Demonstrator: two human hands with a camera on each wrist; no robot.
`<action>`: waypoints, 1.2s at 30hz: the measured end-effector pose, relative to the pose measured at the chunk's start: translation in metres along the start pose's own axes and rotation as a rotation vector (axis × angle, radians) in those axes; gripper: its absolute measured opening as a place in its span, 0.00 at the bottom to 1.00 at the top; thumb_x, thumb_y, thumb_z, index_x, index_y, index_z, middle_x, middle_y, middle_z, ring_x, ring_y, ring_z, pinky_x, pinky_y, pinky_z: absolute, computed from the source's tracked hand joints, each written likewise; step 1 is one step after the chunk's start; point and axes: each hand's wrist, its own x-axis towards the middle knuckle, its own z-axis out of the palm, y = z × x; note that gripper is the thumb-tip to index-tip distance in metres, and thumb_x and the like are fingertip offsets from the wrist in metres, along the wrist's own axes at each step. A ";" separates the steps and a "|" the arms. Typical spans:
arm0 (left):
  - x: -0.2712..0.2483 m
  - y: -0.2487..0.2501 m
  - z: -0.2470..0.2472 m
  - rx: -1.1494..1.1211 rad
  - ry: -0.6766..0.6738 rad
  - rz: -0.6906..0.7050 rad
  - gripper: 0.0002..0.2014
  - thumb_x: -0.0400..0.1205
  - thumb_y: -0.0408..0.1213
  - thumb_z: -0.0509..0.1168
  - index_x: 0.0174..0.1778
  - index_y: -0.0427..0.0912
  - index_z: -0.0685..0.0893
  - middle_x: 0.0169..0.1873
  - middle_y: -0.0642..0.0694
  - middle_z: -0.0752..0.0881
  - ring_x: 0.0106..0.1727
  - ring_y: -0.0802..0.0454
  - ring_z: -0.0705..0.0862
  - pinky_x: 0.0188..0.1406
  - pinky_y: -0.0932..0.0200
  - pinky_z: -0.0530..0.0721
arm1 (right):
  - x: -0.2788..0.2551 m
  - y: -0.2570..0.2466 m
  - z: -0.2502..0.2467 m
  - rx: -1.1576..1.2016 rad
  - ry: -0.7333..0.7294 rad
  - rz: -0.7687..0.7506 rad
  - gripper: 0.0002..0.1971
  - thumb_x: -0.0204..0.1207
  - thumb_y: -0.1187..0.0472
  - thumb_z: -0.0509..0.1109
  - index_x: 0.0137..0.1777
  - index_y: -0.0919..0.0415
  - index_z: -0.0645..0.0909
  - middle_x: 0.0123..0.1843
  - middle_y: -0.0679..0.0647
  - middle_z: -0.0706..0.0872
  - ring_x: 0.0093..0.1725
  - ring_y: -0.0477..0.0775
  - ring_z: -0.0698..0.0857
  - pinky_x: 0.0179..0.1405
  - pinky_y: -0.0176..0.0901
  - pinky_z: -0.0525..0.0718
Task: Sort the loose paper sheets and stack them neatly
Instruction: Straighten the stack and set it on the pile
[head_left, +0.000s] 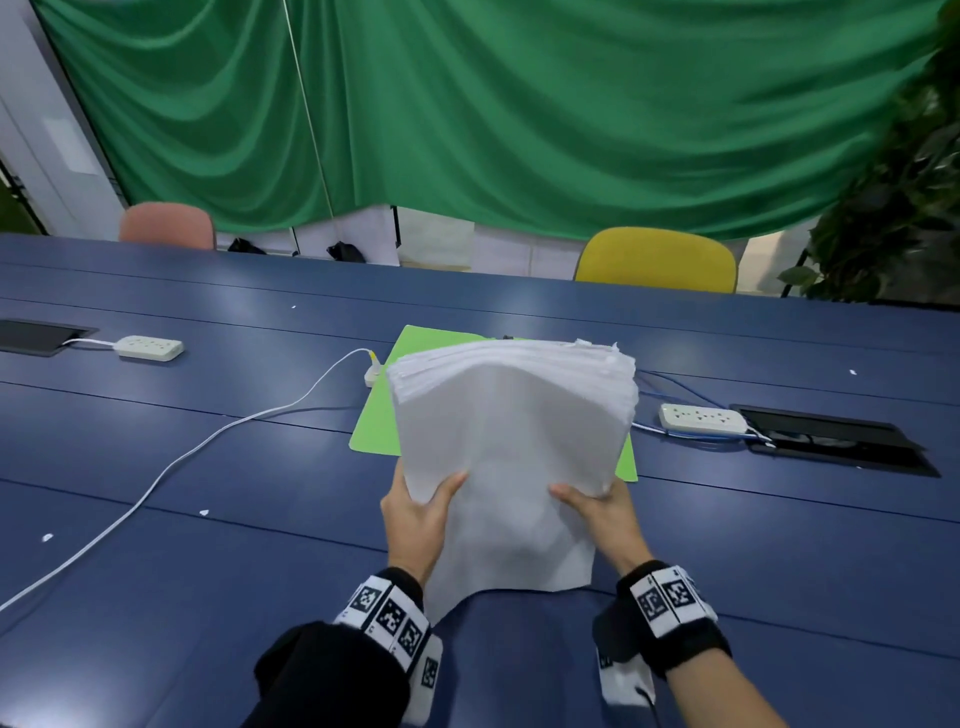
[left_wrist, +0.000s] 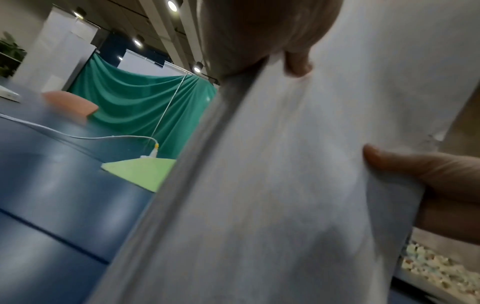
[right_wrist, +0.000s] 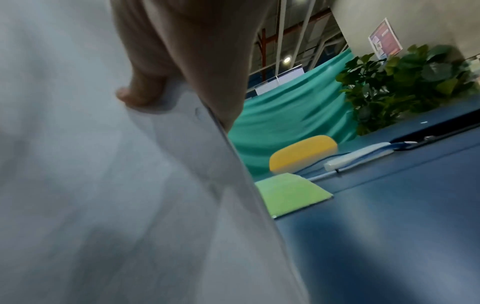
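A thick stack of white paper sheets (head_left: 511, 447) stands nearly upright on its lower edge on the blue table (head_left: 208, 545), its top bowed away from me. My left hand (head_left: 418, 512) grips its left side, thumb across the front sheet. My right hand (head_left: 602, 512) grips the right side the same way. In the left wrist view the paper stack (left_wrist: 272, 185) fills the frame, with my left thumb (left_wrist: 298, 65) on it and my right thumb (left_wrist: 405, 162) opposite. The right wrist view shows the paper (right_wrist: 116, 185) under my right thumb (right_wrist: 140, 92). The other fingers are hidden behind the stack.
A green sheet (head_left: 382, 415) lies flat on the table behind the stack. White power strips (head_left: 149, 347) (head_left: 702, 419) sit left and right, and a white cable (head_left: 171, 467) runs across the left. Open cable hatches (head_left: 836, 439) (head_left: 36, 335), a yellow chair (head_left: 657, 260), a pink chair (head_left: 167, 225).
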 end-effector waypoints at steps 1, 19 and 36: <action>0.000 0.002 0.002 -0.009 0.017 0.017 0.18 0.70 0.30 0.76 0.55 0.43 0.83 0.45 0.55 0.88 0.44 0.64 0.87 0.43 0.75 0.83 | 0.002 -0.001 0.000 0.008 0.026 -0.013 0.14 0.63 0.73 0.79 0.45 0.58 0.83 0.38 0.43 0.88 0.33 0.35 0.87 0.33 0.25 0.83; 0.017 -0.075 -0.002 0.273 -0.283 -0.170 0.21 0.70 0.42 0.77 0.56 0.41 0.83 0.44 0.60 0.90 0.49 0.63 0.88 0.52 0.60 0.85 | 0.017 0.090 -0.018 -0.171 0.048 0.172 0.15 0.69 0.73 0.75 0.41 0.49 0.83 0.39 0.38 0.88 0.40 0.42 0.87 0.40 0.24 0.83; 0.165 -0.138 0.153 0.724 -0.559 -0.526 0.31 0.85 0.46 0.58 0.77 0.29 0.58 0.73 0.33 0.72 0.73 0.40 0.73 0.71 0.53 0.71 | 0.215 0.124 -0.070 -0.582 0.158 0.486 0.22 0.76 0.54 0.71 0.64 0.69 0.78 0.63 0.65 0.84 0.63 0.64 0.82 0.55 0.43 0.75</action>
